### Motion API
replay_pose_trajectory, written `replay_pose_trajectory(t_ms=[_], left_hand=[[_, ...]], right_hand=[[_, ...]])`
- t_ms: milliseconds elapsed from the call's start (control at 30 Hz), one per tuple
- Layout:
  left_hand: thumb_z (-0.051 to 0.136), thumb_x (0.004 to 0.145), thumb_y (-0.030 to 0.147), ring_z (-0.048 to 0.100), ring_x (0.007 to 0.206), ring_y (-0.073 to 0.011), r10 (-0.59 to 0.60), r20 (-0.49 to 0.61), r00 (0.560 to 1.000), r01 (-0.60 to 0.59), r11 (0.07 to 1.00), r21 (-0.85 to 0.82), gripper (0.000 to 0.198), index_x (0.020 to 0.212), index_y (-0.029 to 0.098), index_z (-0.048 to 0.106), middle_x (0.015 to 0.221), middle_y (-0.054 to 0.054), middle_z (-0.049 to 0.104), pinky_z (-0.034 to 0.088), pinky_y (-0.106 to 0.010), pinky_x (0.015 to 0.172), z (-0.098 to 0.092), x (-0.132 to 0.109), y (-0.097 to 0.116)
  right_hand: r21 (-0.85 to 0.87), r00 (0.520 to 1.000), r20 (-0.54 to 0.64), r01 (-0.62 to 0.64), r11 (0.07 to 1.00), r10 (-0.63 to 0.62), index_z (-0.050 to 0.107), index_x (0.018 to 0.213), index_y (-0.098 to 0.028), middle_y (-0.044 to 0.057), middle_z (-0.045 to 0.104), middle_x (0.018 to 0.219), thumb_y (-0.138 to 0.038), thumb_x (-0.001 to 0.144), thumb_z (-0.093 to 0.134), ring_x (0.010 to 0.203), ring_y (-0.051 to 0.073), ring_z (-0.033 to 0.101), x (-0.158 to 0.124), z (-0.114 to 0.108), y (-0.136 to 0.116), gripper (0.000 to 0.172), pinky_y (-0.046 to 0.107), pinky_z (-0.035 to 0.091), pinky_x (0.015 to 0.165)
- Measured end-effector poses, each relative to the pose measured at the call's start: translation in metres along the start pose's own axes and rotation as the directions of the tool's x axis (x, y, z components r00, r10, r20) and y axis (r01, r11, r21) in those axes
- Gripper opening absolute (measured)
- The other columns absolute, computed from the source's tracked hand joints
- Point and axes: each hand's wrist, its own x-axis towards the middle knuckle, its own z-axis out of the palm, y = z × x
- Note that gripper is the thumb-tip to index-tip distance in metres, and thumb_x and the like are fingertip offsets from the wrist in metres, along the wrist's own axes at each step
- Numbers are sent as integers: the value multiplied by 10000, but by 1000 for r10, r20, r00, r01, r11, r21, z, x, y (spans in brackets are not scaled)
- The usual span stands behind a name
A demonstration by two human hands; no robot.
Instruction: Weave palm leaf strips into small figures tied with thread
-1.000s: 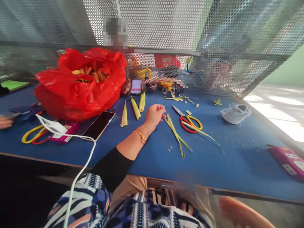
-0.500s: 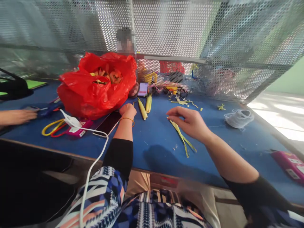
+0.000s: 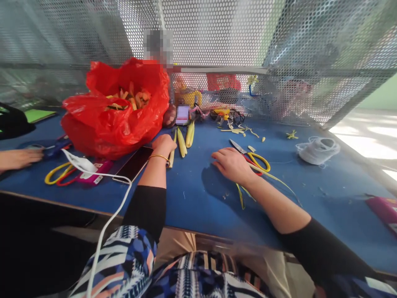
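Observation:
My left hand (image 3: 164,145) rests on the blue table, its fingers curled and mostly hidden from me. Against its right side lies a pale husk strip (image 3: 171,156); whether the fingers hold anything does not show. Just beyond are two pale yellow-green husk bundles (image 3: 182,142). My right hand (image 3: 230,163) is palm down with loosely bent fingers and nothing visible in them. Beside and behind it lie scissors (image 3: 263,163) with yellow and red handles, blades pointing away. Thin green-yellow strips (image 3: 240,196) stick out below that hand, and a longer strip (image 3: 281,182) trails to its right.
A red plastic bag (image 3: 114,128) full of husk pieces stands at left. Near it are a phone (image 3: 133,165), a white cable (image 3: 120,203) and yellow-red handles (image 3: 57,173). A co-worker's hand (image 3: 21,158) is far left. White thread (image 3: 319,151) sits right; perforated metal mesh (image 3: 217,37) rises behind.
My right hand has gone from a pinch by the strips to lying palm down, further left. Scissors and a long strip now show beside it. The view has shifted slightly.

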Motion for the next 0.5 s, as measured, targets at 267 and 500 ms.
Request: replay_pose_trajectory(t_ms=[267,500], left_hand=[[542,810,206,592,475,-141,199,36,979,-23,287,-958,112,708,173,572,610,-12,627,479,-252,493,-17,-63,48],[582,850,316,525,455,-93,434,253,865,185,193,-964,246,651,182,529,558,21,559,420,-215,494,14,-98,77]], right_hand=[[219,921,-382,12,976,75,505,1269,-172,143,637,1158,-325,879,626,954,246,663,-3,0,-8,436,364,534,792],[413,736,-631,54,909,243,602,949,-234,52,624,924,-212,906,507,829,170,623,-4,-16,-10,106,313,530,737]])
